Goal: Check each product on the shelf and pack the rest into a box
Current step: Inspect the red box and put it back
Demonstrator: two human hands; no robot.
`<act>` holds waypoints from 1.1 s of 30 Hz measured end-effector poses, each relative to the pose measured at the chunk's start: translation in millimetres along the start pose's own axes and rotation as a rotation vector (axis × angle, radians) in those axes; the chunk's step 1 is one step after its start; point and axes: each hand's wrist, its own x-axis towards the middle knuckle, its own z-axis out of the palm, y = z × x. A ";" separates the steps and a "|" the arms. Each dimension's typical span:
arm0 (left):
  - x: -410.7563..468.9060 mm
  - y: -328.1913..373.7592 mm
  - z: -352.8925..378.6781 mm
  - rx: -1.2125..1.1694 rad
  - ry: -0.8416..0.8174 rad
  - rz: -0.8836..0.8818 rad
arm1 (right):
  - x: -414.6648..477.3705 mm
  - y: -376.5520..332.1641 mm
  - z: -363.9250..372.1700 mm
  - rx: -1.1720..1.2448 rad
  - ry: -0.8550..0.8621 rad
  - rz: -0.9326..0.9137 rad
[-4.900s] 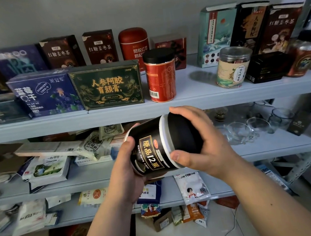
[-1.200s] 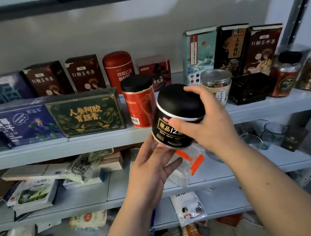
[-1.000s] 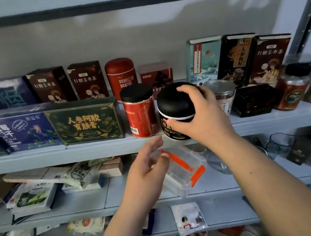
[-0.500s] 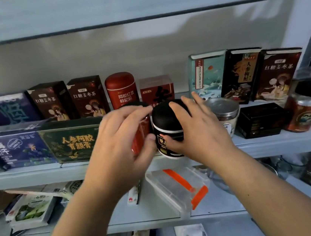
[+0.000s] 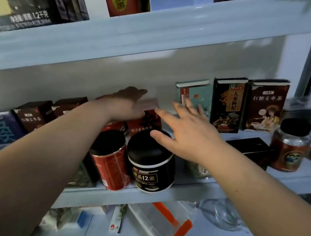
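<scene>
Your black jar [image 5: 152,165], with a gold "12" on its label, stands at the shelf's [image 5: 180,192] front edge, just beside a red can [image 5: 111,167]. Your right hand [image 5: 188,131] is at its lid, fingers spread. Your left hand [image 5: 129,105] lies over a red tin [image 5: 112,126] behind the can, and it is too blurred to tell its fingers. A box [image 5: 266,107] at right reads 红糖姜枣茶.

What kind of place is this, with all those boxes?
Probably a shop's storeroom: plain metal shelving holds rows of boxed teas, a red can and a black jar, like stock.
</scene>
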 end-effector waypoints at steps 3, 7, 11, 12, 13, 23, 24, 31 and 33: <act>34.5 5.4 5.2 0.045 -0.093 -0.047 | 11.6 9.1 -1.7 -0.003 -0.017 -0.006; 65.1 8.8 10.2 0.053 -0.110 -0.146 | 17.3 18.6 -5.9 0.052 -0.041 -0.014; 88.8 7.1 13.0 0.063 -0.225 -0.215 | 18.5 26.6 -7.5 0.061 -0.029 -0.038; 94.5 7.9 13.4 0.045 -0.237 -0.222 | 18.8 28.3 -7.9 0.060 -0.025 -0.046; 98.5 10.5 12.9 0.045 -0.244 -0.229 | 19.2 30.0 -8.0 0.062 -0.022 -0.052; 99.9 26.8 3.9 0.212 -0.375 -0.213 | 24.1 44.5 -7.5 0.080 -0.006 -0.090; 97.0 28.0 4.7 0.197 -0.355 -0.220 | 23.8 45.2 -7.4 0.077 -0.011 -0.092; 68.2 36.4 -1.2 0.140 -0.074 -0.208 | 20.2 50.6 -11.4 0.099 0.000 -0.102; 57.0 37.9 -5.2 0.194 0.051 -0.163 | 18.1 52.5 -13.3 0.107 0.021 -0.101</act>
